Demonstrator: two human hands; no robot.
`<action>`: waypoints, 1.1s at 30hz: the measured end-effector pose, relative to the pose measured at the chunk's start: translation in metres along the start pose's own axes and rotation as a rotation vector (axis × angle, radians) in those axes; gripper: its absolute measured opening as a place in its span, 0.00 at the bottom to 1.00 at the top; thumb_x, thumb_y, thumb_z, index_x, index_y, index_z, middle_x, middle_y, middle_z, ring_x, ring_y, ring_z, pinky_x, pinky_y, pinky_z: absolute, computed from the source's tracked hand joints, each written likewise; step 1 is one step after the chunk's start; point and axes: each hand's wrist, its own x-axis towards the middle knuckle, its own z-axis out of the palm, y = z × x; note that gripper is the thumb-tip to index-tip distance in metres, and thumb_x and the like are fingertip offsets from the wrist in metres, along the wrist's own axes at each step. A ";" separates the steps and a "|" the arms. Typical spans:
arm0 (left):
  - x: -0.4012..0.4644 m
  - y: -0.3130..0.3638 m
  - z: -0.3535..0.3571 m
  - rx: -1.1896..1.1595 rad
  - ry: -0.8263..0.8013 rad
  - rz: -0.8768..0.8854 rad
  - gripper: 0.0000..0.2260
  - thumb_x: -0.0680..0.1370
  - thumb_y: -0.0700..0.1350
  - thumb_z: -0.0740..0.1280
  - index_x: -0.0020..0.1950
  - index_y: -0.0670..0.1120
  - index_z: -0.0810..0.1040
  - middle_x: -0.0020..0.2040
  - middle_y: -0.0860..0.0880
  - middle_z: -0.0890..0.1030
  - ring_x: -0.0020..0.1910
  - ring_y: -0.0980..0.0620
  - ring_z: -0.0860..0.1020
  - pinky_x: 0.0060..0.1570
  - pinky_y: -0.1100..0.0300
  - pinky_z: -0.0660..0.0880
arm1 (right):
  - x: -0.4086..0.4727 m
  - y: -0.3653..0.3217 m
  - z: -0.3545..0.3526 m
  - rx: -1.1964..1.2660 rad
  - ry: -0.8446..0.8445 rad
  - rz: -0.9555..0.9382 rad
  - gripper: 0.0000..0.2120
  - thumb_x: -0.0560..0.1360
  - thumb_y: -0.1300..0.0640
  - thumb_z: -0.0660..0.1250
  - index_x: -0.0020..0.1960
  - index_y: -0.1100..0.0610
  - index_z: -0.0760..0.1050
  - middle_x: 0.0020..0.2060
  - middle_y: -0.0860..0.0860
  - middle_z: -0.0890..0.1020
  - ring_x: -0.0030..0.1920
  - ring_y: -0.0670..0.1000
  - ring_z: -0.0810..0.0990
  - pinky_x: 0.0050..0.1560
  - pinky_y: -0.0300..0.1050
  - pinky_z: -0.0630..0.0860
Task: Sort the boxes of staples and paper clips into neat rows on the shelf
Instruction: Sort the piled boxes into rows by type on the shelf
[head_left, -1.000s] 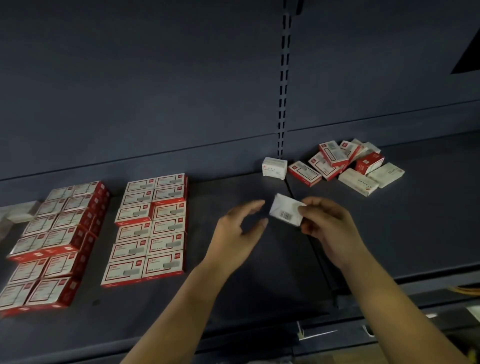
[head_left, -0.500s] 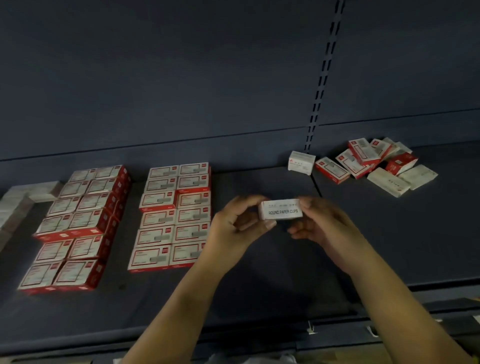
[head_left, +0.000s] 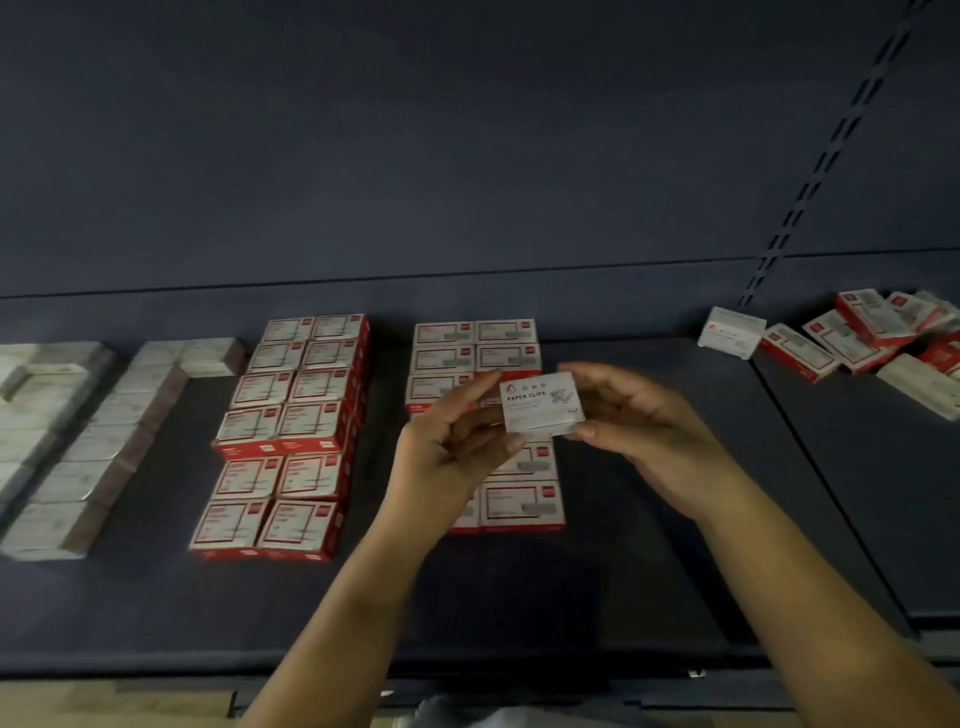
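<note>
The paper clips box (head_left: 542, 401) is up above the shelf (head_left: 623, 545), over the red boxes (head_left: 483, 415). The left hand (head_left: 452, 452) and right hand (head_left: 639, 436) both pinch its ends.

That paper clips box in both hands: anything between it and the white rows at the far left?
Yes. The paper clips box, held by the left hand and right hand, is above the right red block. The left red block also lies before the white rows; carried above them, nothing visible blocks it.
</note>
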 end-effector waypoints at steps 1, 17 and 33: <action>-0.001 0.000 -0.008 0.027 0.004 0.007 0.22 0.71 0.36 0.70 0.64 0.44 0.72 0.57 0.45 0.80 0.58 0.49 0.78 0.55 0.57 0.76 | 0.003 0.001 0.007 -0.014 -0.010 0.002 0.21 0.70 0.70 0.66 0.60 0.54 0.74 0.55 0.52 0.81 0.57 0.52 0.79 0.52 0.43 0.76; -0.014 0.003 -0.075 0.689 0.012 0.230 0.25 0.70 0.39 0.74 0.65 0.49 0.72 0.57 0.58 0.74 0.56 0.65 0.73 0.54 0.74 0.70 | 0.029 0.003 0.080 -0.683 0.055 -0.100 0.25 0.66 0.59 0.76 0.56 0.42 0.71 0.50 0.36 0.77 0.54 0.32 0.73 0.52 0.22 0.66; -0.075 0.020 -0.260 0.983 0.371 0.077 0.22 0.70 0.40 0.74 0.64 0.43 0.75 0.61 0.47 0.77 0.60 0.52 0.71 0.60 0.61 0.66 | 0.083 0.018 0.232 -0.935 -0.080 -0.423 0.27 0.71 0.59 0.71 0.68 0.58 0.68 0.62 0.51 0.74 0.63 0.42 0.64 0.63 0.35 0.59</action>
